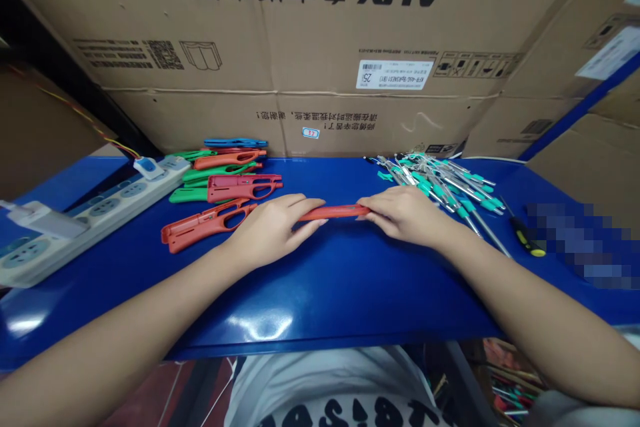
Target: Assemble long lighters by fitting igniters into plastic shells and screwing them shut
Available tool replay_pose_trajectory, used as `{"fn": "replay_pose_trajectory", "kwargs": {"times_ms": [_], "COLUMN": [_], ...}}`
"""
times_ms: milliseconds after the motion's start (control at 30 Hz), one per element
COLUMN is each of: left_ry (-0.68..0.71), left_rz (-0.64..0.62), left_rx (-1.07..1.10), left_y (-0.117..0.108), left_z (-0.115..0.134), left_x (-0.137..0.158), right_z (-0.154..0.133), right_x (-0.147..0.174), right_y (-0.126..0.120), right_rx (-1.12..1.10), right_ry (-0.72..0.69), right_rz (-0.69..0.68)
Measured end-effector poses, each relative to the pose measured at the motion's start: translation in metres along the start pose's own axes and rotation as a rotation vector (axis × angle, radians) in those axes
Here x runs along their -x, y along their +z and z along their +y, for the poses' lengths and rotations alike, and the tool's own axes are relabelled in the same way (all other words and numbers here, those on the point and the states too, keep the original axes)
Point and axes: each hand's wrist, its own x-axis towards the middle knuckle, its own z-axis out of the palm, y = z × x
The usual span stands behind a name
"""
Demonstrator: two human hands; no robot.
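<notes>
Between my two hands, above the blue table (320, 287), a red plastic lighter casing (334, 212) is held level and edge-on. Its left end is pinched by my left hand (277, 223), thumb below and fingers above. My right hand (403, 213) grips the other end the same way. Close by my left hand lies an orange-red casing half (193, 230) with an oval opening, and behind it a pile of red, green and blue casings (220, 180). Beyond my right hand is a heap of metal rods with teal-green parts (445, 183).
A white power strip (100, 217) with plugs runs along the left side. A screwdriver with a black and yellow handle (527, 237) lies at right. Large cardboard sheets (310, 27) stand behind the table. Below the right table edge, more coloured parts (510, 387) show.
</notes>
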Motion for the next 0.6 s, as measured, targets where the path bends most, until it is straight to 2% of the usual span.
{"fn": "replay_pose_trajectory", "kwargs": {"times_ms": [67, 167, 267, 467, 600], "left_ry": [0.009, 0.039, -0.012, -0.075, -0.116], "left_rz": [-0.04, -0.166, -0.205, -0.191, -0.162], "left_rx": [-0.014, -0.062, -0.082, -0.152, -0.187], "left_y": [0.001, 0.002, 0.001, -0.001, -0.003], "left_z": [0.009, 0.023, 0.028, 0.014, 0.007], "left_x": [0.002, 0.004, 0.005, 0.004, 0.003], "right_z": [-0.014, -0.034, -0.041, -0.01, 0.018], "right_x": [-0.003, -0.009, -0.014, -0.009, 0.0], "right_y": [0.003, 0.007, 0.004, -0.012, -0.018], "right_rx": [0.035, 0.022, 0.003, 0.098, 0.126], "right_ry": [-0.027, -0.067, -0.018, 0.081, 0.164], "right_rz": [-0.067, -0.16, -0.2, -0.111, -0.119]}}
